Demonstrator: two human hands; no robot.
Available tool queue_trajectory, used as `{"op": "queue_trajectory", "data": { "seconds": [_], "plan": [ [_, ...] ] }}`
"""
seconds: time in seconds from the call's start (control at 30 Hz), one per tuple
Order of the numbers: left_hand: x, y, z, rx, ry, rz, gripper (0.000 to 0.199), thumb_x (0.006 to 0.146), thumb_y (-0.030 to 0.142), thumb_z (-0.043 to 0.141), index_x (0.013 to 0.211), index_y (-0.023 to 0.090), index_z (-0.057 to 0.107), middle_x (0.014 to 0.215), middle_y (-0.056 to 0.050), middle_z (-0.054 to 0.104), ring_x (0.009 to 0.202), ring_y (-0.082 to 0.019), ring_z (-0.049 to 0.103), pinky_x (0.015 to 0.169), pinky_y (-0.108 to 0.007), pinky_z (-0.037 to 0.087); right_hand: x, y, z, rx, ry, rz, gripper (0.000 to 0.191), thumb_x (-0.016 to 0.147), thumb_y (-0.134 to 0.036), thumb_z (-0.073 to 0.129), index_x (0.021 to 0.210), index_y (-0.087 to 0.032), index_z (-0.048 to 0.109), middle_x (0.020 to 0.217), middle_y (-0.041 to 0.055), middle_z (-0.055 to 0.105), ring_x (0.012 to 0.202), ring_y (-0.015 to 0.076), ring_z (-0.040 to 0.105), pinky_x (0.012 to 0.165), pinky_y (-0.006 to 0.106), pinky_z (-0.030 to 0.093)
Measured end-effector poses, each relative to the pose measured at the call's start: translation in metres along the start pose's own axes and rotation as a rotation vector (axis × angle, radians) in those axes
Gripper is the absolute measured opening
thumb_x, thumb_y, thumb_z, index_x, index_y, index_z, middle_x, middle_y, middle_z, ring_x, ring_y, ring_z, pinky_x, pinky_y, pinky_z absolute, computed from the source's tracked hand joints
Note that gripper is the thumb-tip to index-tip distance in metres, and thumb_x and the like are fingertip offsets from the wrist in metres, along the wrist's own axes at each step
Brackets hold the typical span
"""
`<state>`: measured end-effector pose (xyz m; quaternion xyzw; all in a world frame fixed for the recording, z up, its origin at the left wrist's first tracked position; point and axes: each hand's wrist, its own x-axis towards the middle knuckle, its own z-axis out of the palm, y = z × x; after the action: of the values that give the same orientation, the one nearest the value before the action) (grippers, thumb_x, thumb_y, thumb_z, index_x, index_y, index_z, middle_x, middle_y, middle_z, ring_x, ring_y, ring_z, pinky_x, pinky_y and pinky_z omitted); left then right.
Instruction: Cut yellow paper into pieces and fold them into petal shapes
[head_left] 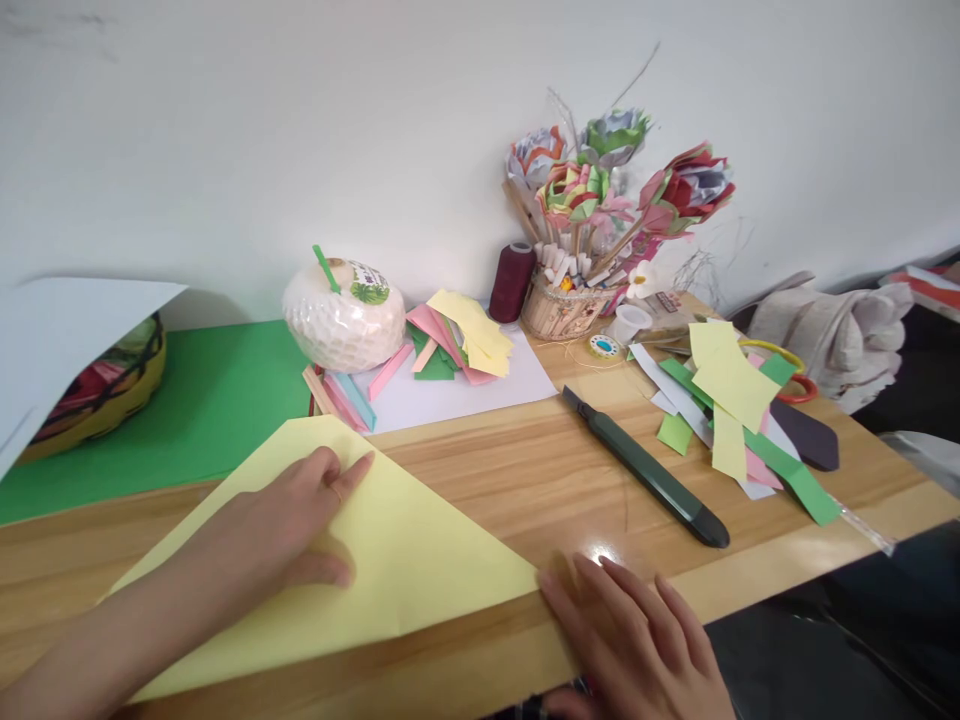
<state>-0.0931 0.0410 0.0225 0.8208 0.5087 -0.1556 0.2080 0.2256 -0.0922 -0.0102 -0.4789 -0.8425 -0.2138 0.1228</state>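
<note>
A large sheet of yellow paper (420,560), folded to a slanted edge and a pointed right corner, lies on the wooden table. My left hand (292,515) rests on it, index finger and thumb stretched out and the other fingers curled, with the index fingertip at the slanted edge. At the paper's right corner lies my right hand (637,630), open, fingers spread on the tabletop and one fingertip at the corner. A dark green utility knife (652,475) lies beyond my right hand, its tip pointing toward the wall.
Paper scraps (731,385) and scissors (799,388) are at the right. At the back stand a basket of paper flowers (566,310), a maroon thread spool (513,283) and a wrapped white coconut (341,320). Green paper (217,400) and a woven basket (112,405) sit left.
</note>
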Motion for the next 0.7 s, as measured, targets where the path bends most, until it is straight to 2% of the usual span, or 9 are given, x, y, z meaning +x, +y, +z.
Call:
{"op": "queue_trajectory", "data": {
  "seconds": [0.17,0.3,0.37,0.57,0.7],
  "plan": [
    [0.0,0.002,-0.001,0.017,0.001,-0.014,0.08,0.072,0.047,0.05,0.143,0.022,0.02,0.111,-0.009,0.048,0.088,-0.026,0.053,0.061,-0.027,0.04,-0.015,0.002,0.005,-0.012,0.001,0.033,0.05,0.078,-0.059,0.054,0.113,-0.024,0.06,0.112,0.0081,0.062,0.111,0.0268,0.048,0.107,0.046,0.018],
    [0.001,0.002,-0.002,0.044,-0.006,-0.016,0.083,0.07,0.05,0.051,0.143,0.023,0.021,0.11,-0.008,0.05,0.086,-0.027,0.053,0.059,-0.026,0.04,-0.021,0.002,0.005,-0.013,0.032,0.113,0.069,0.079,-0.059,0.05,0.128,-0.011,0.048,0.115,0.0161,0.06,0.128,0.0289,0.034,0.108,0.047,0.017],
    [0.002,0.003,-0.003,0.058,-0.016,-0.019,0.084,0.07,0.05,0.051,0.143,0.023,0.02,0.11,-0.008,0.049,0.086,-0.027,0.053,0.058,-0.026,0.039,-0.019,0.002,0.003,0.002,0.036,0.13,0.07,0.08,-0.057,0.049,0.132,-0.01,0.042,0.121,0.0159,0.058,0.131,0.0288,0.032,0.108,0.047,0.019],
    [0.0,0.008,-0.009,0.093,-0.016,-0.033,0.081,0.072,0.046,0.053,0.143,0.023,0.021,0.112,-0.009,0.047,0.088,-0.025,0.053,0.06,-0.026,0.041,0.01,-0.008,0.004,0.105,0.027,-0.192,0.041,0.09,-0.037,0.04,0.122,-0.016,0.054,0.128,0.005,0.055,0.13,0.0187,0.035,0.108,0.033,0.023],
    [-0.003,0.016,-0.017,0.104,-0.032,-0.026,0.081,0.073,0.046,0.058,0.142,0.022,0.023,0.111,-0.008,0.047,0.091,-0.025,0.052,0.063,-0.026,0.043,0.026,-0.016,0.016,0.068,0.009,-0.294,0.04,0.092,-0.036,0.036,0.122,-0.017,0.054,0.13,0.0036,0.053,0.124,0.0162,0.043,0.109,0.029,0.022]
  ]
}}
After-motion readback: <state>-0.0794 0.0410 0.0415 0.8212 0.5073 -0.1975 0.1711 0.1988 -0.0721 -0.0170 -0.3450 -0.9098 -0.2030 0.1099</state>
